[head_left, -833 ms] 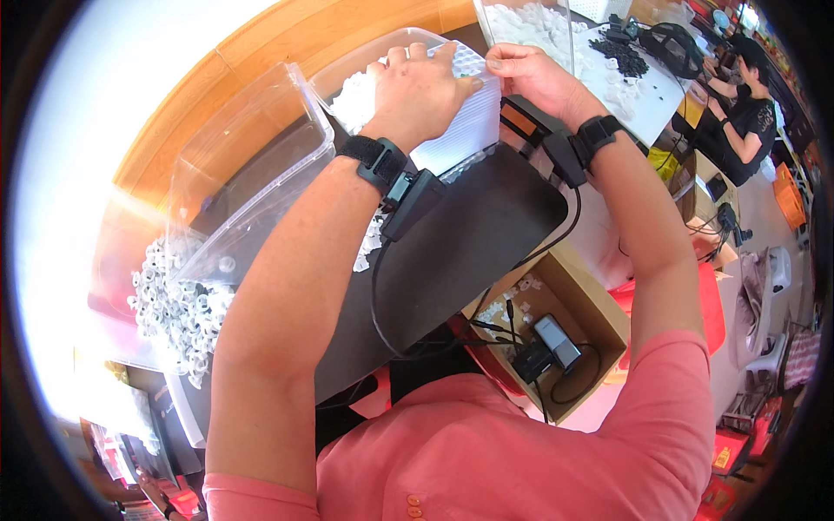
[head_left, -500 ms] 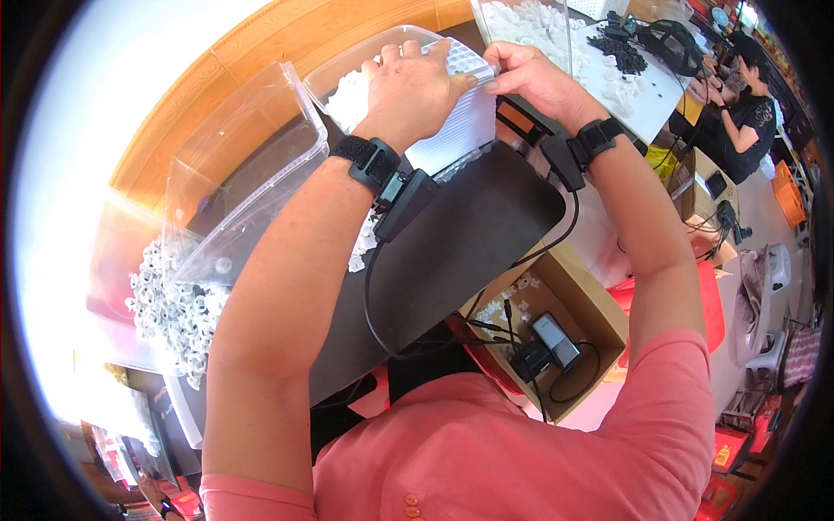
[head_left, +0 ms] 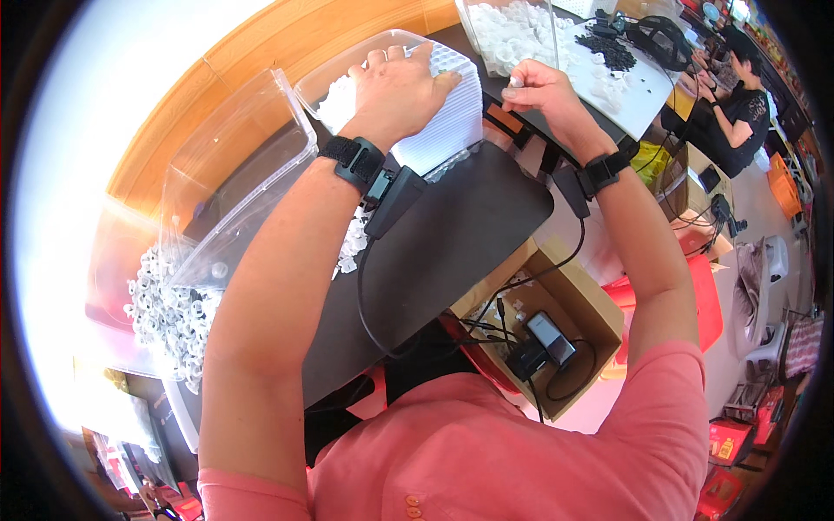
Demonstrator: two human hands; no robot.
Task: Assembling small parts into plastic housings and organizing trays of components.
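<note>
At the far side of the dark table, my left hand (head_left: 395, 97) lies with fingers spread over a clear plastic tub, its thumb reaching onto a white ribbed panel (head_left: 447, 122). Small white plastic pieces (head_left: 337, 106) fill the tub beside and partly under that hand. To the right, off the panel, my right hand (head_left: 547, 97) pinches a small white plastic piece (head_left: 516, 82) between thumb and fingertips. The piece's exact shape is too small to make out. Both wrists wear black straps with cabled boxes.
A larger clear bin (head_left: 234, 165) lies tilted at the left, near a heap of grey-white rings (head_left: 174, 313). Another clear bin (head_left: 512, 39) and black parts (head_left: 608, 50) occupy a white table. Below is a cardboard box (head_left: 599, 347); a person (head_left: 738, 104) sits at far right.
My right hand has come away from the panel's edge and moved slightly down and right, and a small white piece now shows in its pinch. The left hand stays over the tub.
</note>
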